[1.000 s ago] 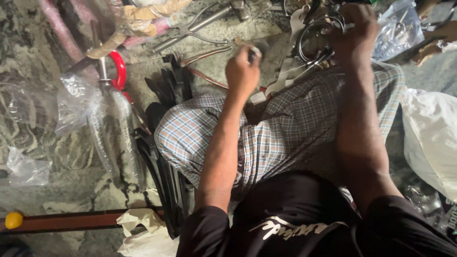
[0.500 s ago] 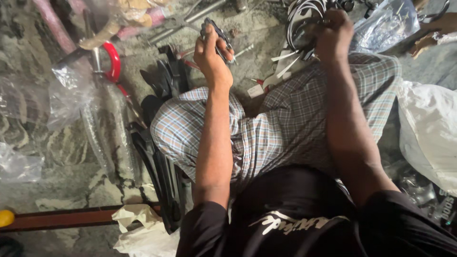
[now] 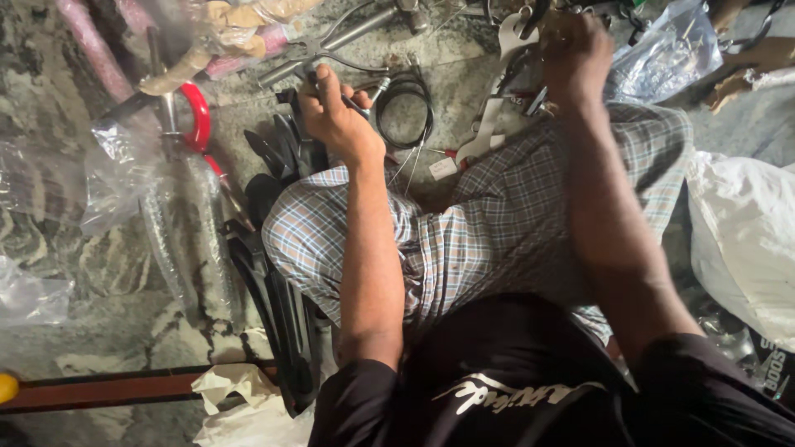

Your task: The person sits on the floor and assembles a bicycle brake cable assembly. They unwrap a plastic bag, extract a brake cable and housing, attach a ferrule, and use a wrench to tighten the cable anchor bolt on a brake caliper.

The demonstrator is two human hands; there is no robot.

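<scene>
My left hand (image 3: 335, 112) squeezes a thin, stiff metal tool (image 3: 358, 103); my right hand (image 3: 580, 50) grabs bendy cables (image 3: 530, 25).

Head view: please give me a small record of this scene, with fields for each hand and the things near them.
left hand: closed on a thin metal tool, cannot tell which kind
right hand: on a white metal bracket, grip unclear
between hands: black cable coil
lap: checked cloth
floor, left: red ring, black parts
floor, right: white bag
</scene>
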